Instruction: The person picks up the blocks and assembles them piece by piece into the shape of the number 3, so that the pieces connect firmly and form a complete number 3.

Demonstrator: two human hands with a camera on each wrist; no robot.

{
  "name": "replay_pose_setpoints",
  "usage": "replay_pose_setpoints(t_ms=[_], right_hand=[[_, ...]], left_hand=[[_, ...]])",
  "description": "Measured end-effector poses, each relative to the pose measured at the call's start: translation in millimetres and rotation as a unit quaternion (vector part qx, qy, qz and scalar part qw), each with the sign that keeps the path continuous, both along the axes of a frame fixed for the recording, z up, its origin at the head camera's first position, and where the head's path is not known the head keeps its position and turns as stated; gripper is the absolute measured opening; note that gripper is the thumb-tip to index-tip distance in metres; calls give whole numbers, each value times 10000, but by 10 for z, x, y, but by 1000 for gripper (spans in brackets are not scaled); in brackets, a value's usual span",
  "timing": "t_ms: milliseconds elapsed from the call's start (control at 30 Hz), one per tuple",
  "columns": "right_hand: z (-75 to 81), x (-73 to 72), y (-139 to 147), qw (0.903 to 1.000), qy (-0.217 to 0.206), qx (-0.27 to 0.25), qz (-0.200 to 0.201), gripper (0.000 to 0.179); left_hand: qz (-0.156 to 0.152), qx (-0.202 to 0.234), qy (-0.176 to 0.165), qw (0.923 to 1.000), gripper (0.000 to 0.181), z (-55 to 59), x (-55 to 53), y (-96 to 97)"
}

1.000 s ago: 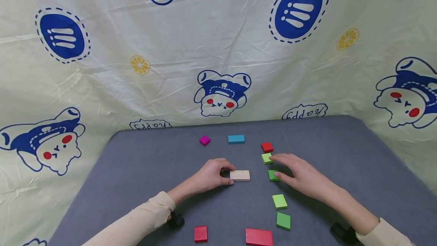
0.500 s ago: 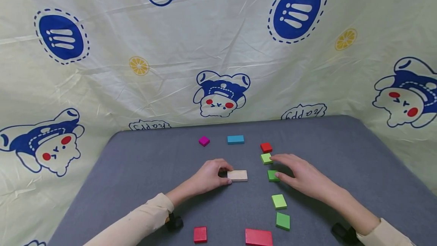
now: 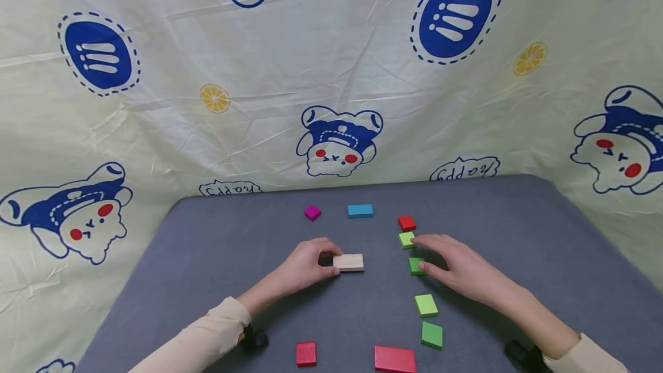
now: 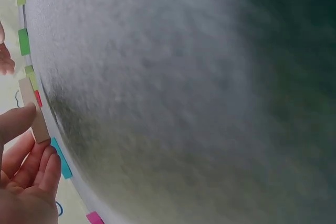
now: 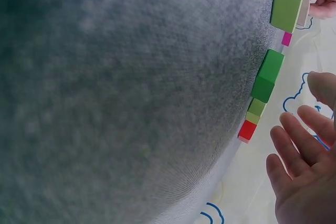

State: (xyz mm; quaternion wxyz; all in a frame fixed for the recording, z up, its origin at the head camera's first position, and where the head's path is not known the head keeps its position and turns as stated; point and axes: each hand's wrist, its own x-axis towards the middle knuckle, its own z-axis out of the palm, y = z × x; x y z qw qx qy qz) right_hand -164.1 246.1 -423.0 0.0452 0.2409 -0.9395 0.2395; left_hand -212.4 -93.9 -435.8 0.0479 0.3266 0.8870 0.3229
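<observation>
The person's left hand (image 3: pixel 307 265) grasps a pale, unpainted wooden rectangular block (image 3: pixel 351 262), pinching one end between thumb and fingers. The block points from that grip toward the right hand and seems to be just clear of the worktop (image 3: pixel 233 235), though contact underneath is hard to judge. Holding it by one end probably keeps the far end free and unobscured.

The right hand (image 3: pixel 458 263) has released everything: its fingers are spread and, in its wrist view, stand apart from the blocks. From the head, its fingertips overlap a small lime-green square block (image 3: pixel 406 240) and a small dark-green square block (image 3: pixel 416 266), as if keeping ready beside them.

Just beyond the right grip is a small bright-red block (image 3: pixel 407 223); on the person's side of it lie a second lime-green block (image 3: pixel 426 305) and a second green block (image 3: pixel 431 335). Their loose file, with gaps, looks deliberate, perhaps for easy picking. Beyond the left grip sit a magenta block (image 3: pixel 312 213) and a blue rectangular block (image 3: pixel 360 211); nearer the person are a crimson square block (image 3: pixel 306 354) and a crimson rectangular block (image 3: pixel 395 359). No container shows; loose blocks rest directly on the worktop.
</observation>
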Motion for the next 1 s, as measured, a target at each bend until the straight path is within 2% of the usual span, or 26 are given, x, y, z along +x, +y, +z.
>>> replay_pose_setpoints(t_ms=[167, 467, 1000], right_hand=[[1, 9, 11, 10000, -1, -20, -15, 49], [20, 8, 19, 10000, 17, -12, 31, 48], [32, -113, 122, 9972, -567, -27, 481, 35]], left_hand=[[-37, 102, 91, 9999, 25, -22, 2, -89], [-48, 93, 49, 9999, 25, -70, 1, -169], [-27, 42, -77, 10000, 24, -58, -5, -170]])
